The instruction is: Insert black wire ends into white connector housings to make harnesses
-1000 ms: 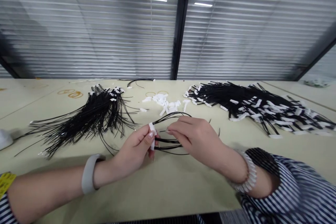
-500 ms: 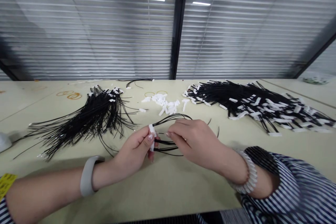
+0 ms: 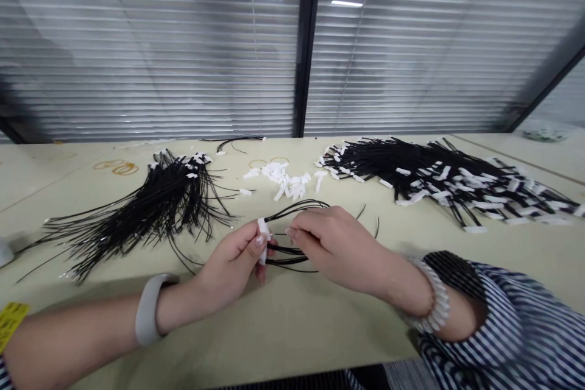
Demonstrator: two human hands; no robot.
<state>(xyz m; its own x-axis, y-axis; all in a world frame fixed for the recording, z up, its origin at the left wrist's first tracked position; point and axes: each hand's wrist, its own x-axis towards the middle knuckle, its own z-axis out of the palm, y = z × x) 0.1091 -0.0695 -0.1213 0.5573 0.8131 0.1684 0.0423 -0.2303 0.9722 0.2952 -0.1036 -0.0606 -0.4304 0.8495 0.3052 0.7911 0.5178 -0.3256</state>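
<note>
Above the surface, the left hand pinches a white connector trailing black wires, while the right hand pinches a thin wire beside it — apparently a fitting step, calling next for steady alignment. The thin wire's tip and the connector's openings — small, partly finger-covered — cannot be made out.

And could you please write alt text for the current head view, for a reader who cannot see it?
The left hand pinches a white connector from which black wires run toward the right hand. Beyond, on a pale table, small white pieces lie between a left wire pile and a right wire pile.
</note>
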